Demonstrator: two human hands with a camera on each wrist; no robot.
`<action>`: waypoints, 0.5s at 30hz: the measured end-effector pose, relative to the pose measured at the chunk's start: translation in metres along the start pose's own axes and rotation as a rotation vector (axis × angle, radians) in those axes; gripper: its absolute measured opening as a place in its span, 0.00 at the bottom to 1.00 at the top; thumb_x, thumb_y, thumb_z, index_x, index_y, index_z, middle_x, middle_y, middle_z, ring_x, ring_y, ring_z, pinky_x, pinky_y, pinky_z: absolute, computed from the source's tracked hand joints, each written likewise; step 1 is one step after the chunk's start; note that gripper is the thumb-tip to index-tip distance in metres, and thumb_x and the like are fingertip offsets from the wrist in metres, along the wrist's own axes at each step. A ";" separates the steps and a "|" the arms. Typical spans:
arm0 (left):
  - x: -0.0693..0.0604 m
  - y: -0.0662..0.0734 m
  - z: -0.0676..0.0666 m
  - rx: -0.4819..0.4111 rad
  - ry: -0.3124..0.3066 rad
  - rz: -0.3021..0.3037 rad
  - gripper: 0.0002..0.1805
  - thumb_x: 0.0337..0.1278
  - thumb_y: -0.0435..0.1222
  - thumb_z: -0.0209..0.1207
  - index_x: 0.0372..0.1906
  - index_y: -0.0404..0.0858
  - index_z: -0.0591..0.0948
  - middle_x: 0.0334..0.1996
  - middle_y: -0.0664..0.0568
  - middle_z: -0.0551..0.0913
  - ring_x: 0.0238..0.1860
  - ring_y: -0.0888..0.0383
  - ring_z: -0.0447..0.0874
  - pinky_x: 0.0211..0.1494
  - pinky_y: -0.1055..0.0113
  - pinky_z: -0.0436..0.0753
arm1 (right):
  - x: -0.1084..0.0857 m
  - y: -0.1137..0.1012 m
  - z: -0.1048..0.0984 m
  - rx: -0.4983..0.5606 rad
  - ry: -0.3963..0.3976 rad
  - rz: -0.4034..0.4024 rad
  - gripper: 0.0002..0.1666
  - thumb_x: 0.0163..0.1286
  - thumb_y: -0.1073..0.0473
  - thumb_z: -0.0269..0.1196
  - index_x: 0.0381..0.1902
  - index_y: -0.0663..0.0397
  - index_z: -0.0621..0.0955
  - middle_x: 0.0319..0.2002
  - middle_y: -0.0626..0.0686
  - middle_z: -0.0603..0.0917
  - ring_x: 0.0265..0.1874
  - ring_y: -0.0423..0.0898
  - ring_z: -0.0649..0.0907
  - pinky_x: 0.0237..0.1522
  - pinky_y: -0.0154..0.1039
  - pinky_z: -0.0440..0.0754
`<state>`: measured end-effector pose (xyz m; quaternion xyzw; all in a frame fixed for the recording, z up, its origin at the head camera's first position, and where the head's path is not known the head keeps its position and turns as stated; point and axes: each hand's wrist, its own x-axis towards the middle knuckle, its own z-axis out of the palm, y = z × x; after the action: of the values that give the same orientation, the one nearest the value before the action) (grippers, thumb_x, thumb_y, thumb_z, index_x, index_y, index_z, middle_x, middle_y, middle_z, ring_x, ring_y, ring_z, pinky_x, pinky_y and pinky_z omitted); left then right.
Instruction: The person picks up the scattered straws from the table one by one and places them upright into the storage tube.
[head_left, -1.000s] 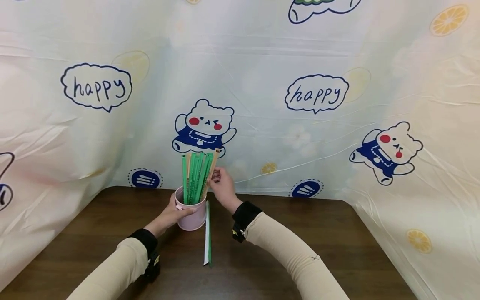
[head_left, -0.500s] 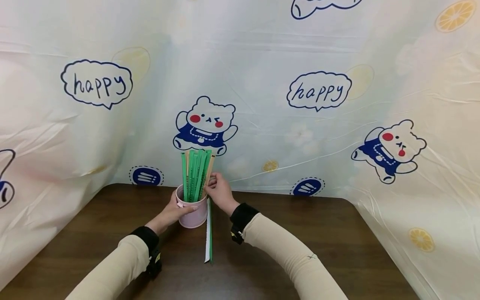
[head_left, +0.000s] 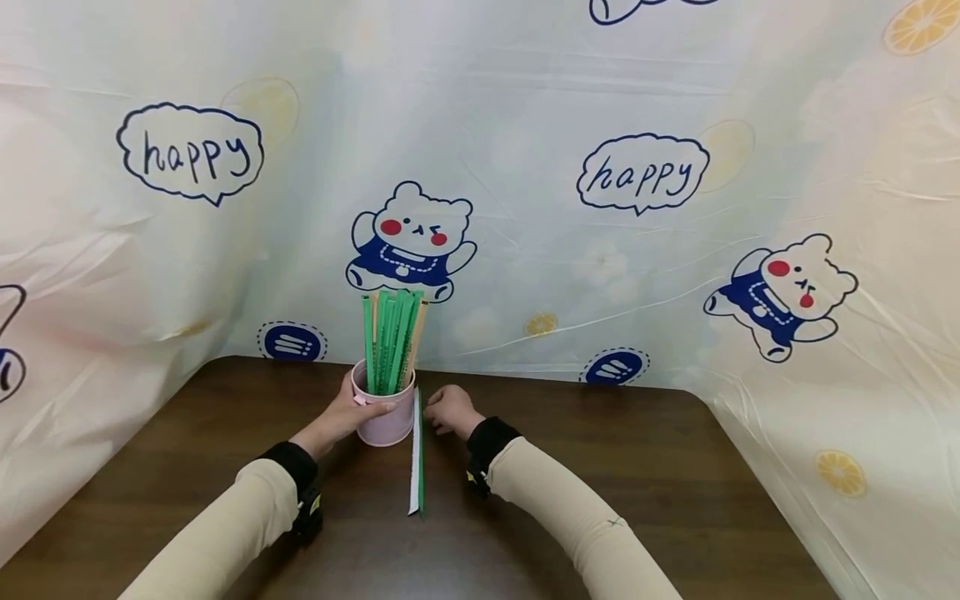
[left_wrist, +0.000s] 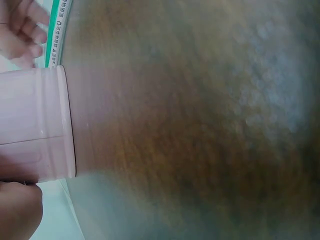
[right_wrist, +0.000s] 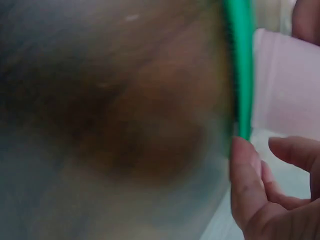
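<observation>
My left hand (head_left: 341, 418) grips the side of a pink cup (head_left: 387, 426), its thumb across the front. Upright in the cup stands a bunch of thin wrapped straws (head_left: 390, 346), mostly green with a few tan ones. Along the cup's right side, a green-and-white wrapped straw (head_left: 416, 471) lies on the table. Just right of its far end is my right hand (head_left: 453, 410). In the right wrist view its thumb and fingers are apart, with one fingertip at the end of the green straw (right_wrist: 243, 65); whether they touch I cannot tell. Nothing is held there.
The dark wooden table (head_left: 600, 475) reaches back to a pale printed cloth (head_left: 517, 225) with cartoon bears and "happy" bubbles. The cloth hangs close behind the cup and along both sides.
My right hand has let go of the tan straw at the bunch's right edge and dropped to the table beside the lying straw. The left hand keeps its grip on the cup.
</observation>
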<state>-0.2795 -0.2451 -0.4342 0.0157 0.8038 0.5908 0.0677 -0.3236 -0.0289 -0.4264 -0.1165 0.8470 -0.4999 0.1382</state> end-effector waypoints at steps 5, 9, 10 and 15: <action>0.002 0.004 -0.002 0.008 -0.013 -0.006 0.61 0.65 0.47 0.64 0.81 0.41 0.28 0.81 0.33 0.38 0.80 0.32 0.43 0.81 0.29 0.48 | 0.001 0.007 0.003 0.007 -0.022 0.052 0.11 0.67 0.68 0.64 0.45 0.71 0.84 0.27 0.50 0.77 0.26 0.43 0.78 0.38 0.44 0.91; 0.001 0.005 -0.002 0.003 -0.005 -0.005 0.60 0.65 0.46 0.64 0.81 0.40 0.29 0.81 0.33 0.38 0.80 0.33 0.44 0.81 0.30 0.48 | 0.006 0.010 0.006 -0.002 -0.008 0.037 0.09 0.64 0.69 0.66 0.41 0.70 0.85 0.25 0.48 0.76 0.25 0.41 0.77 0.34 0.41 0.90; 0.000 0.005 -0.002 -0.001 -0.002 -0.005 0.60 0.65 0.45 0.64 0.81 0.41 0.29 0.81 0.33 0.38 0.80 0.33 0.44 0.81 0.30 0.47 | 0.007 0.011 0.007 -0.007 -0.003 0.034 0.08 0.64 0.69 0.66 0.40 0.69 0.85 0.24 0.48 0.76 0.24 0.41 0.77 0.33 0.40 0.90; -0.002 0.001 0.000 -0.009 -0.004 0.001 0.60 0.65 0.45 0.64 0.81 0.41 0.29 0.81 0.33 0.38 0.80 0.33 0.44 0.82 0.31 0.48 | 0.008 0.014 0.012 -0.059 0.024 0.042 0.05 0.62 0.70 0.67 0.36 0.67 0.86 0.23 0.48 0.76 0.23 0.40 0.77 0.29 0.38 0.88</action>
<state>-0.2778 -0.2451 -0.4326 0.0167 0.8009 0.5945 0.0692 -0.3273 -0.0347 -0.4452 -0.0968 0.8653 -0.4729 0.1349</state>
